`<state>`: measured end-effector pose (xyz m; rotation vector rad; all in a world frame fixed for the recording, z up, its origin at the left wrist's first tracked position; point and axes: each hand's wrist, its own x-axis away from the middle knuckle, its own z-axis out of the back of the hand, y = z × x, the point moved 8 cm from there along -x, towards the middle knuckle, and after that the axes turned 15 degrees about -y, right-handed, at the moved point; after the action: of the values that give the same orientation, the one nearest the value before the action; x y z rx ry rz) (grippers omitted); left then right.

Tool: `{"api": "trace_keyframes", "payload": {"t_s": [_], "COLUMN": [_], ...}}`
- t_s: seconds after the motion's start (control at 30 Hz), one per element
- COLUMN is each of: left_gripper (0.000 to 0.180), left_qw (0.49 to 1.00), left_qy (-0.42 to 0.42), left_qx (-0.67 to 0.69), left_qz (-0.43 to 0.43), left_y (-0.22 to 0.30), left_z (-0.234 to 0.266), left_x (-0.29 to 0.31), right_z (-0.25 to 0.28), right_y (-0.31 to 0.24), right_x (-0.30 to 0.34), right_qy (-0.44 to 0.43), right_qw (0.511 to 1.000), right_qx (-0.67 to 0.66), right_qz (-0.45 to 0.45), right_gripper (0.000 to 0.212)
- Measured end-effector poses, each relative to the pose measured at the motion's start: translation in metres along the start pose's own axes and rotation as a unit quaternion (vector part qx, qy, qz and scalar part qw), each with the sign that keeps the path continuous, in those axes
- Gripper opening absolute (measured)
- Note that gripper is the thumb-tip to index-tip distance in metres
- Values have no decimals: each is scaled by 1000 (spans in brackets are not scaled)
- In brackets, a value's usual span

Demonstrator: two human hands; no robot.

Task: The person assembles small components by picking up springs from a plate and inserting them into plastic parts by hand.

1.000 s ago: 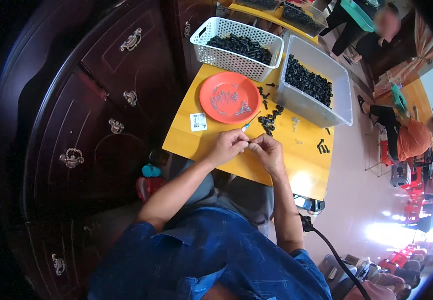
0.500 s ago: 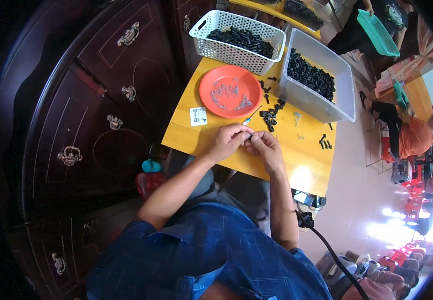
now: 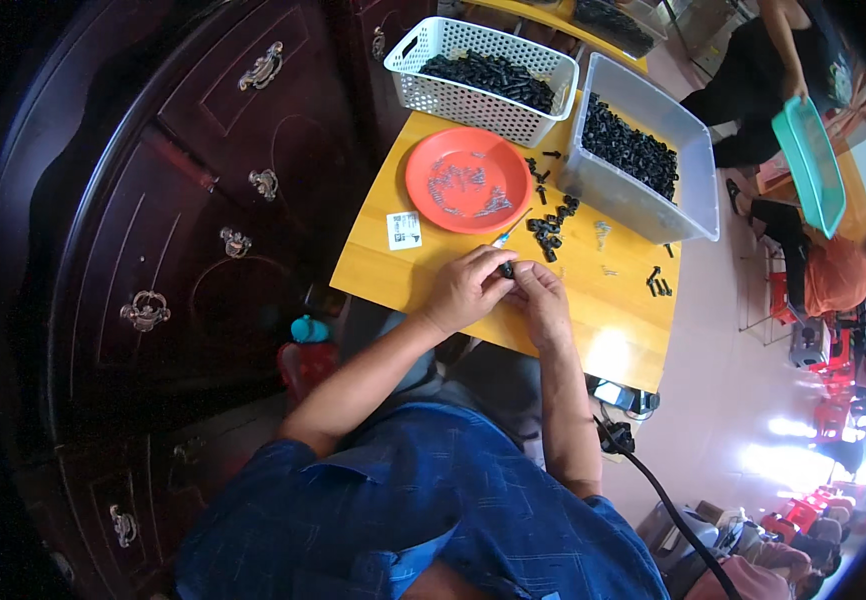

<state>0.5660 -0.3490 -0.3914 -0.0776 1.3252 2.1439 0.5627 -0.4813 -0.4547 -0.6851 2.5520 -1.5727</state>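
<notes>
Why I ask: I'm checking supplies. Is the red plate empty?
No, many small silvery pieces lie scattered on the red plate.

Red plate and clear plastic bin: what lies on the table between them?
In the head view, a few small black parts lie on the yellow table between the red plate and the clear plastic bin.

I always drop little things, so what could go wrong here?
The small black piece, pinched between the left hand and right hand, might slip off the yellow table, because its near edge is close. The tiny silvery bits lie loose on the red plate, so a bump could scatter them.
</notes>
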Motion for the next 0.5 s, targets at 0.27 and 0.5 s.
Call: {"api": "trace_keyframes", "payload": {"t_s": [0.27, 0.5], "left_gripper": [36, 36], "left_qw": [997, 1000], "left_qy": [16, -29], "left_qx": [-69, 1], "left_qz": [-30, 8], "left_y": [7, 4], "left_z": [0, -5], "left_x": [-1, -1], "right_z": [3, 2], "right_y": [-1, 0], "right_x": [3, 2], "right_qy": [-50, -40], "right_qw": [997, 998], "right_qx": [-52, -46], "right_qz": [7, -4], "right_gripper": [34, 32]}}
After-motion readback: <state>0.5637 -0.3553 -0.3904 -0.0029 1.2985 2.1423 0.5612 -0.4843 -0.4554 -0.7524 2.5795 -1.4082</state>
